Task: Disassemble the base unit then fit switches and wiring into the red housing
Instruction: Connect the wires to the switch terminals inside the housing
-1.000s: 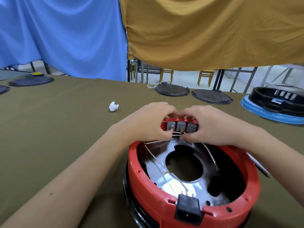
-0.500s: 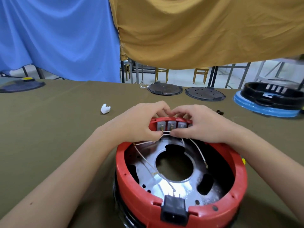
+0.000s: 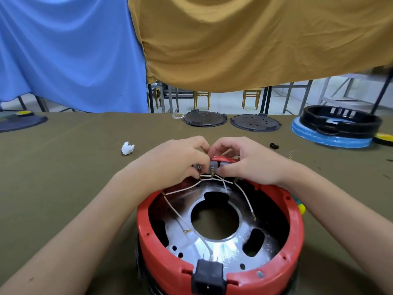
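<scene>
While both hands work the far rim of the round red plastic housing [image 3: 221,271] | left hand [image 3: 176,160], right hand [image 3: 251,160] each pinch small grey switch blocks [image 3: 213,167], likely seating them | thin white wires [image 3: 244,192] trail loose inside | housing sits mid-table.

Glossy red plastic housing [image 3: 221,271], matt cloth [image 3: 63,171]

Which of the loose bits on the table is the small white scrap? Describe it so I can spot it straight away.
Start at the red housing on the olive table. Look past the left hand, to the left of it, toward the blue curtain: the white scrap lies there alone on the cloth. It is the only white, crumpled-looking piece; the other far parts are dark discs.
</scene>
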`<state>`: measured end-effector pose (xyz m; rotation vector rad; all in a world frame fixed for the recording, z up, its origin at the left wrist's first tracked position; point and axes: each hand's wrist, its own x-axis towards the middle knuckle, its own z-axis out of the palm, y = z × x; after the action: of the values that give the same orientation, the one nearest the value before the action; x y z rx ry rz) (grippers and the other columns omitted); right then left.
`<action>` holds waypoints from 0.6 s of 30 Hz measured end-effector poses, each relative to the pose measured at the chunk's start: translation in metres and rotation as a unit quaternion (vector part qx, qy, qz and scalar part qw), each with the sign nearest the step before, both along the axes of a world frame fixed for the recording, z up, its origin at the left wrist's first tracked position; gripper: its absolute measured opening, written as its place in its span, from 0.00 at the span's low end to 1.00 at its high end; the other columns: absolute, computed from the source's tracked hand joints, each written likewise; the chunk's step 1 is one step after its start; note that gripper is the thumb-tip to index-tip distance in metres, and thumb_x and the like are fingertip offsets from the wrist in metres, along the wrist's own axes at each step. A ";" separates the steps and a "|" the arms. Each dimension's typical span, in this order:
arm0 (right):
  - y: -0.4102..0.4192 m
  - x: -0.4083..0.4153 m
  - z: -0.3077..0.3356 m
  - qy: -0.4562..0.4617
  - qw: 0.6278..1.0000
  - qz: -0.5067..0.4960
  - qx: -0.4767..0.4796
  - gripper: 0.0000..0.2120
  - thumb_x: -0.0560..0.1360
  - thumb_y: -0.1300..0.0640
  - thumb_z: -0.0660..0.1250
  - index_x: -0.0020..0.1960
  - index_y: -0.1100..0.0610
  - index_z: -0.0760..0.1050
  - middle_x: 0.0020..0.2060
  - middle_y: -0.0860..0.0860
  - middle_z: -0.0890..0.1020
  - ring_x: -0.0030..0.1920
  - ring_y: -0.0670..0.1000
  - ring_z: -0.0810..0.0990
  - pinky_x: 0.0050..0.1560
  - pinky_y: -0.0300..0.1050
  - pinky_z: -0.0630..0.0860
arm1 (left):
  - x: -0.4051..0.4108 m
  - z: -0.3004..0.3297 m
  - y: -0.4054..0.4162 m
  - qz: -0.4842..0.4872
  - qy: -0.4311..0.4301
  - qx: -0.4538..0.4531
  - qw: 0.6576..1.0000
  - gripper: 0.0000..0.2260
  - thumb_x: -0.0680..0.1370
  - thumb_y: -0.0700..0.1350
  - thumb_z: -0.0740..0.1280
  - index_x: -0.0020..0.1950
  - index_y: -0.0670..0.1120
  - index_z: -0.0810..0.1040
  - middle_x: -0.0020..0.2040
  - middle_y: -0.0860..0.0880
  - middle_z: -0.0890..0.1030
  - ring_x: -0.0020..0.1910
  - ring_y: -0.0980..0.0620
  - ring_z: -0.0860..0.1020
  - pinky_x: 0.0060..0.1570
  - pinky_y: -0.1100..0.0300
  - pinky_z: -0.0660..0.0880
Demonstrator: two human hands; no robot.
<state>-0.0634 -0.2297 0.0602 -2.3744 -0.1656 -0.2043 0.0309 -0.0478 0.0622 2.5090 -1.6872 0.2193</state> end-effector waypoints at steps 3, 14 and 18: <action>0.000 0.000 -0.001 0.001 1.000 -0.003 0.009 0.13 0.71 0.62 0.73 0.52 0.49 0.79 0.49 0.51 0.82 0.48 0.52 0.81 0.52 0.48 0.77 | 0.001 0.000 -0.002 -0.005 -0.029 0.005 1.000 0.02 0.78 0.45 0.69 0.46 0.52 0.80 0.64 0.56 0.71 0.52 0.49 0.78 0.47 0.54 0.72; -0.002 0.002 -0.002 -0.016 1.000 -0.023 -0.009 0.11 0.70 0.60 0.73 0.48 0.47 0.80 0.46 0.48 0.82 0.47 0.48 0.80 0.50 0.46 0.77 | 0.003 0.000 -0.006 -0.026 -0.016 -0.007 1.000 0.09 0.77 0.36 0.67 0.42 0.49 0.78 0.60 0.55 0.73 0.42 0.57 0.81 0.45 0.50 0.76; 0.002 -0.001 -0.001 -0.057 0.993 -0.022 -0.102 0.09 0.71 0.58 0.70 0.46 0.45 0.78 0.41 0.40 0.81 0.43 0.39 0.78 0.46 0.38 0.73 | 0.010 -0.002 -0.003 -0.028 0.014 -0.035 0.999 0.02 0.75 0.43 0.72 0.46 0.49 0.82 0.58 0.56 0.74 0.49 0.53 0.76 0.51 0.52 0.73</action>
<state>-0.0640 -0.2275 0.0589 -2.5717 -0.1967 -0.3609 0.0407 -0.0511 0.0601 2.3992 -1.7068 0.2334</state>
